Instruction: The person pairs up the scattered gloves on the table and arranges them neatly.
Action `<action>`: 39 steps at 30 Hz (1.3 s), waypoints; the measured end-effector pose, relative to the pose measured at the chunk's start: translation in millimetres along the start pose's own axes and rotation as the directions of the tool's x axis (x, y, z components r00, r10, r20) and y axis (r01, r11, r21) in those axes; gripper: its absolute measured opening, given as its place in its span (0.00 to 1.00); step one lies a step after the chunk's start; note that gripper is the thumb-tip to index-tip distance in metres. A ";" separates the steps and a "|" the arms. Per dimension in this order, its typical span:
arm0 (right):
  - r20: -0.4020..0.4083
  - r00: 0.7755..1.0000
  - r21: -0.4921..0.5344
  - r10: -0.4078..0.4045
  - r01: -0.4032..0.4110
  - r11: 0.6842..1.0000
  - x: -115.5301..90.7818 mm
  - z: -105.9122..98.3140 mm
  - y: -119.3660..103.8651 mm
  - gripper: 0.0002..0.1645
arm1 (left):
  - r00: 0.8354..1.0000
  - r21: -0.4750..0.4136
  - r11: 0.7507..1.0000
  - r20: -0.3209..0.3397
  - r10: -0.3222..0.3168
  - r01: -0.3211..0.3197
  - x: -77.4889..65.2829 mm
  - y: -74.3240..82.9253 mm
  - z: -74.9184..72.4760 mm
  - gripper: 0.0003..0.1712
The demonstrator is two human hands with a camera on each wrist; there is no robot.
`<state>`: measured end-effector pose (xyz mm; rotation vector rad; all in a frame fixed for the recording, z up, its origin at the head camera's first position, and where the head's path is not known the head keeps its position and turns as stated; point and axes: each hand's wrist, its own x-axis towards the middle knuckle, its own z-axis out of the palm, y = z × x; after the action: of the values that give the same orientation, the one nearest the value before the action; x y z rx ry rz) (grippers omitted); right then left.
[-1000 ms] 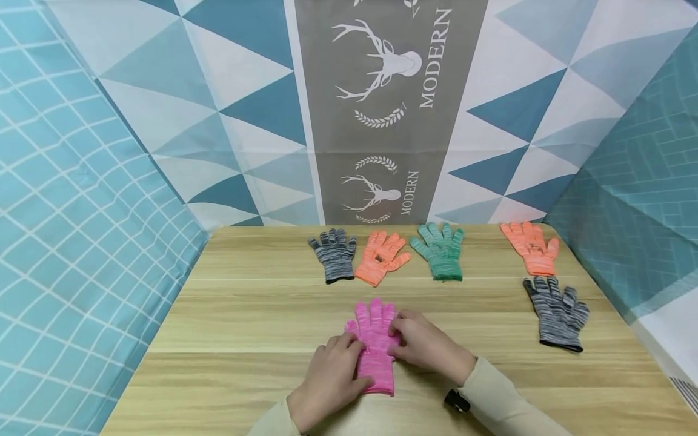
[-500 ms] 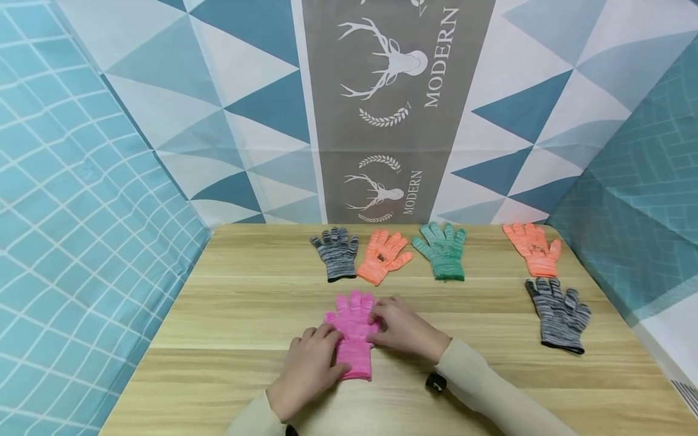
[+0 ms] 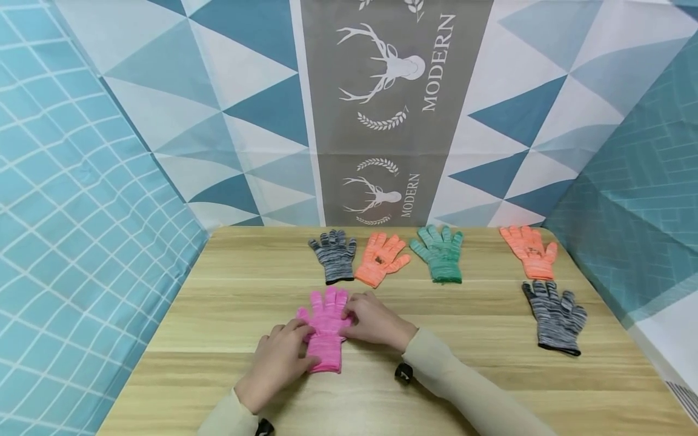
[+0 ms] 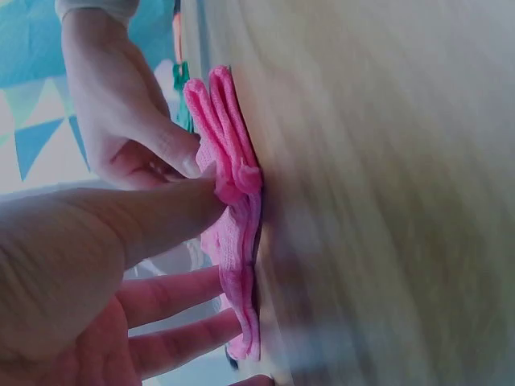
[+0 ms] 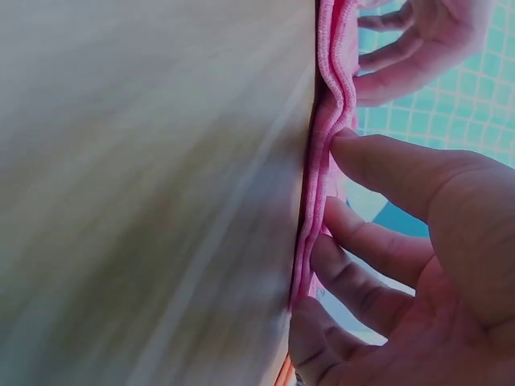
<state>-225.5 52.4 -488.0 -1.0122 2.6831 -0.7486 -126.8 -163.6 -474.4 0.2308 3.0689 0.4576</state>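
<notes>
A pink knit glove (image 3: 325,333) lies flat on the table, fingers towards the wall and cuff towards me. Two thick layers show along the pink glove's edge (image 4: 238,225) in the left wrist view. My left hand (image 3: 278,358) is at its left side, thumb against the cuff and nearly straight fingers touching farther up. At the opposite side is my right hand (image 3: 377,322). In the right wrist view, the right hand's thumb and lightly bent fingertips (image 5: 342,213) rest along the pink edge, spread apart from each other.
Along the wooden table's (image 3: 234,303) back edge lie a grey-black glove (image 3: 335,257), an orange glove (image 3: 378,260) and a green glove (image 3: 440,254). Farther right are another orange glove (image 3: 534,257) and another grey-black glove (image 3: 557,318). A patterned cloth wall (image 3: 262,121) rises behind.
Both hands have moved left and slightly away from me, and the pink glove has slid across the table with them. The other gloves lie as before.
</notes>
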 end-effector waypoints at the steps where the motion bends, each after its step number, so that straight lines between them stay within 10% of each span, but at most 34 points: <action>1: 0.001 1.000 0.008 0.005 -0.005 1.000 2.2 0.4 -0.4 0.15 | 1.000 -0.003 1.000 0.000 -0.005 0.005 1.2 -2.0 -1.2 0.32; 14: 0.002 0.996 0.093 -0.092 0.091 0.991 16.3 0.7 0.0 0.08 | 0.999 0.002 1.000 -0.036 -0.003 0.003 7.0 -19.2 -9.5 0.29; 21: -0.008 0.991 0.163 -0.135 0.134 0.977 -2.6 -7.2 11.3 0.09 | 0.959 -0.052 0.966 -0.145 0.242 -0.252 2.4 -10.7 0.0 0.24; 26: -0.028 0.996 0.174 -0.087 0.090 0.981 -23.7 -14.3 20.9 0.13 | 0.924 -0.066 0.924 -0.103 0.368 -0.376 -1.9 -3.9 5.4 0.18; 39: -0.104 0.995 0.157 -0.011 0.027 0.987 -56.0 -35.0 36.0 0.19 | 0.954 0.029 0.964 -0.141 0.265 -0.263 -7.2 5.2 5.1 0.12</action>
<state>-215.4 126.1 -477.2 -0.9870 2.6499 -1.0263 -118.7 -158.4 -477.7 0.6429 3.1930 0.4881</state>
